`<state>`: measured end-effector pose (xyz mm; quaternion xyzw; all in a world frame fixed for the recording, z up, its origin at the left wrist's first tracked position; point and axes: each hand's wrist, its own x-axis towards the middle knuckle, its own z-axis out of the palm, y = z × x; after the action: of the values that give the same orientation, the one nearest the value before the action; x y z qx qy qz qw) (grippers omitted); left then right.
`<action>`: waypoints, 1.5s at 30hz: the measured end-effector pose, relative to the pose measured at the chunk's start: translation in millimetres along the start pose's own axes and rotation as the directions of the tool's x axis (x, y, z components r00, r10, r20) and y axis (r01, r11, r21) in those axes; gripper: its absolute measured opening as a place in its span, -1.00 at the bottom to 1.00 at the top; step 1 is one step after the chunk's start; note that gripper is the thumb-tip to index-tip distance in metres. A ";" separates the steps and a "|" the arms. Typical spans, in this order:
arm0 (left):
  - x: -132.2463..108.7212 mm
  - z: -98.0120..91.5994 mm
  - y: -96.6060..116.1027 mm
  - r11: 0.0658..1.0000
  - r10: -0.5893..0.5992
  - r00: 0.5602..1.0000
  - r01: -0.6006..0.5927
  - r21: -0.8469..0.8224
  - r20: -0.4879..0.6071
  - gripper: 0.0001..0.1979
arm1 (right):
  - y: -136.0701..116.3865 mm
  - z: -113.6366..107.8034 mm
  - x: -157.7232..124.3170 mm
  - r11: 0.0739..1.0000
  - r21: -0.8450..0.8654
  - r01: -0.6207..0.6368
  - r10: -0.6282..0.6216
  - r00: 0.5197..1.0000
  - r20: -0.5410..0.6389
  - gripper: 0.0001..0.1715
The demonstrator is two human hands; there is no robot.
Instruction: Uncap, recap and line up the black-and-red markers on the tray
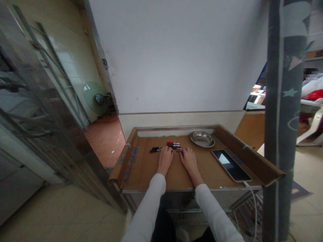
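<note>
1. The black pens (156, 148) lie on the cardboard-covered worktop (207, 174), their near ends reaching our left hand; the red marker (173, 143) lies just beyond our fingertips, beside other dark pens.
2. Our left hand (166, 157) rests palm down with its fingers over the ends of the black pens; we cannot tell whether its grip is clenched on one or only touching.
3. Our right hand (188, 158) reaches in from the other side, fingertips at a small item too blurred to name; its grip, too, we cannot make out.
4. To handle these slim barrels well, we do best to pinch lightly near mid-length, steady neighbours with the other hand, and keep them from rolling.
5. Farther right, the metal dish (202, 138) sits near the back edge, and the phone (229, 164), with its white cable (255, 208), lies nearer us, both apart from our fingers.
</note>
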<state>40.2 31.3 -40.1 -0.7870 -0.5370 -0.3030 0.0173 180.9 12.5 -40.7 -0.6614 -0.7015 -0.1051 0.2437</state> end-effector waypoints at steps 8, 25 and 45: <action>-0.9 0.6 -3.9 0.992 0.043 0.999 -0.039 -0.124 0.026 -0.92 | 0.7 -0.3 3.0 0.995 0.070 0.070 -0.071 0.997 0.015 -0.78; 0.4 0.0 -4.3 0.968 0.007 0.999 0.002 -0.250 0.034 -0.89 | 3.8 3.9 3.0 0.977 0.163 0.137 -0.139 0.990 0.003 -0.79; -0.4 -6.6 3.6 0.961 0.144 0.989 -0.133 -0.241 0.030 -0.60 | 0.1 -7.6 -7.5 0.986 0.149 0.080 -0.079 0.997 -0.012 -0.79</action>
<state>40.1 27.2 -33.9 -0.8260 -0.4408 -0.3445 -0.0688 182.6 2.4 -37.8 -0.6124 -0.7325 -0.0641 0.2904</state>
